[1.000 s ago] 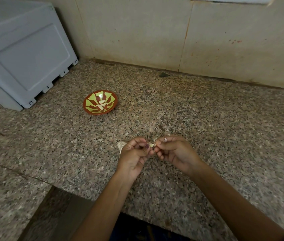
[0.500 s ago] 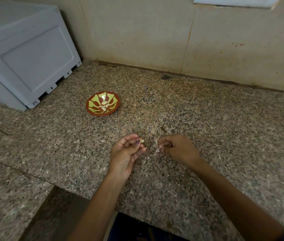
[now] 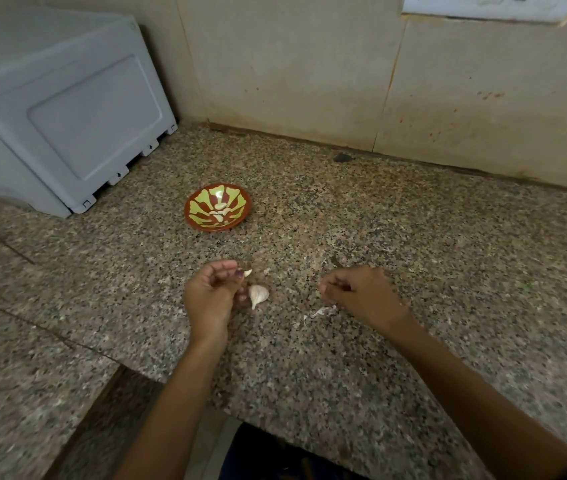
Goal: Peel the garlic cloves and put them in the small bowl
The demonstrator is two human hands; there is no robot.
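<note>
Leftmost, upper left of the frame: grey-white appliance housing (image 3: 67, 123), standing on the speckled granite counter (image 3: 413, 254) against the beige wall (image 3: 292, 64).

Centre left, above the hands: small bowl (image 3: 218, 207), red-brown rim, yellow-green pattern inside; several pale peeled cloves (image 3: 220, 213) lie in it. It sits well apart from both hands.

Lower centre left: left hand (image 3: 211, 296), fingers curled, thumb and fingertips pinching a small pale garlic clove (image 3: 247, 273) at the hand's upper right edge.

Just right of that hand, on the counter: garlic piece (image 3: 258, 294), whitish, skin on, pointed end down; whether it touches the fingers cannot be told.

Lower centre: papery garlic skin (image 3: 320, 311), a thin white scrap lying on the granite, just below and left of the right hand.

Centre right: right hand (image 3: 358, 292), fingers curled inward, blurred; whether anything is held inside cannot be told.

Upper centre right, near the wall's foot: dark spot (image 3: 342, 157) on the counter.

Top right corner: white switch plate (image 3: 490, 6), partly cut off by the frame edge.
</note>
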